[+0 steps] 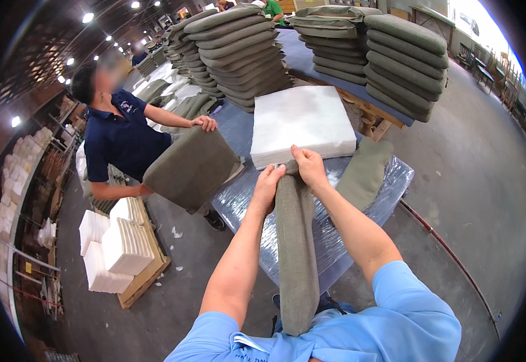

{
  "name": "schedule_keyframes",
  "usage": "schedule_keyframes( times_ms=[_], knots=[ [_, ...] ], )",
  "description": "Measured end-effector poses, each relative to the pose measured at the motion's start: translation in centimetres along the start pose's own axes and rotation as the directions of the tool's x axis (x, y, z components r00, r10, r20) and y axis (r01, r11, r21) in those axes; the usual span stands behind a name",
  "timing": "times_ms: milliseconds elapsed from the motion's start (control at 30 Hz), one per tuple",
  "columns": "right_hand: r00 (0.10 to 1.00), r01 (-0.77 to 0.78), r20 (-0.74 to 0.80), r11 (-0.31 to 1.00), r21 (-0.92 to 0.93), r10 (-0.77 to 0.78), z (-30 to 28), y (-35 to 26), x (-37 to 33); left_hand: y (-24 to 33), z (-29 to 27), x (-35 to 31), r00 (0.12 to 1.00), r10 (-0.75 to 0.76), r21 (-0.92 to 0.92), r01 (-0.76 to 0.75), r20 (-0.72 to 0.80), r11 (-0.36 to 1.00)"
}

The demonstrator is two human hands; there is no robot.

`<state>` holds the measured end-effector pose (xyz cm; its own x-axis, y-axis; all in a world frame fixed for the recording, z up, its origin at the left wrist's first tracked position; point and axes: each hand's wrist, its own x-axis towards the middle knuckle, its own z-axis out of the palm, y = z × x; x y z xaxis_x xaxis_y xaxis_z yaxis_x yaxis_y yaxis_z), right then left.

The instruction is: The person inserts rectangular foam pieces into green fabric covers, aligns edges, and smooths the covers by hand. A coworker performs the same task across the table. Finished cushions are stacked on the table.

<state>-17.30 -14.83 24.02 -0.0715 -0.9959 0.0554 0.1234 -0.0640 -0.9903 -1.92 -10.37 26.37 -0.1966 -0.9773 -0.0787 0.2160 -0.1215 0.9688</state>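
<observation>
Between my arms a grey-green fabric cushion (296,259) is turned edge-on, its near end against my blue shirt. My left hand (267,186) and my right hand (309,169) close on the fabric at its far end, one on each side. Just beyond my hands lies a thick white batting pad stack (302,117) on the plastic-wrapped table (257,241). A flat grey-green fabric piece (366,172) rests to the right of my right hand. The cushion's underside and the fabric under my fingers are hidden.
On the left a co-worker in a dark shirt holds another grey-green cushion (190,166). Tall cushion stacks (235,54) (404,63) stand on the far tables. White pads (124,244) sit on a pallet (145,271) at the left. A hose (450,250) crosses the floor at right.
</observation>
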Motion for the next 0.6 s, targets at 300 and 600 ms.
schedule_keyframes(
  times_ms=[300, 600],
  knots=[
    [0.999, 0.048, 0.000, 0.957, -0.285, -0.050, 2.2, -2.6, -0.1, -0.5, -0.7, 1.4, 0.976, -0.125, -0.072, 0.113, -0.179, 0.991],
    [0.989, 0.108, -0.010, 0.777, -0.620, -0.146, 2.7, -4.3, 1.5, -0.7, 2.3, 1.1, 0.953, 0.091, 0.253, -0.016, -0.287, 0.967]
  ],
)
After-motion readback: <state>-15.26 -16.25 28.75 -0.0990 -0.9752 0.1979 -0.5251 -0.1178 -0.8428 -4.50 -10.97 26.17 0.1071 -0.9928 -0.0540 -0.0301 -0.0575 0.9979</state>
